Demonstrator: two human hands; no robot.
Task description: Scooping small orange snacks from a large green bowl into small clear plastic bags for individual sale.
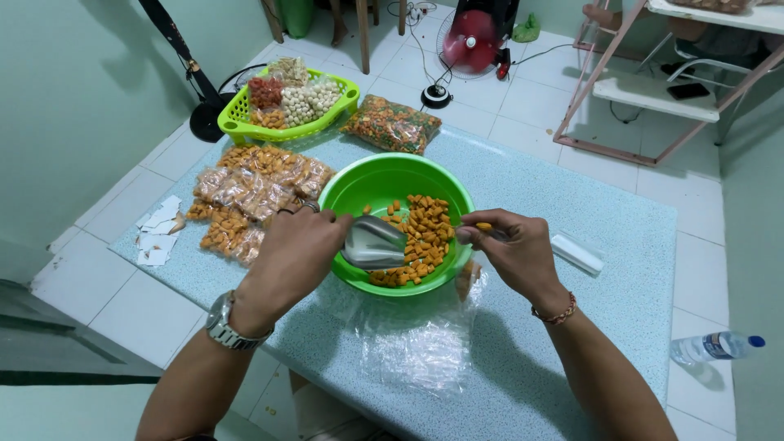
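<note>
A green plastic bowl (371,181) sits on the speckled table (588,212) with a pile of small orange snack pieces (418,233) inside. My left hand (296,249) grips a metal scoop (374,243) that rests in the bowl beside the pile. At the bowl's right rim, my right hand (513,247) pinches one orange snack piece (483,226) between its fingertips. A clear plastic bag (412,339) lies flat on the table just in front of the bowl, under my wrists.
Several small filled snack bags (249,192) lie left of the bowl, with white paper slips (159,233) beyond them. A green basket (237,114) of bagged snacks and a large mixed-snack bag (392,124) stand at the far edge. A bag roll (576,253) lies to the right, and a water bottle (714,347) lies on the floor.
</note>
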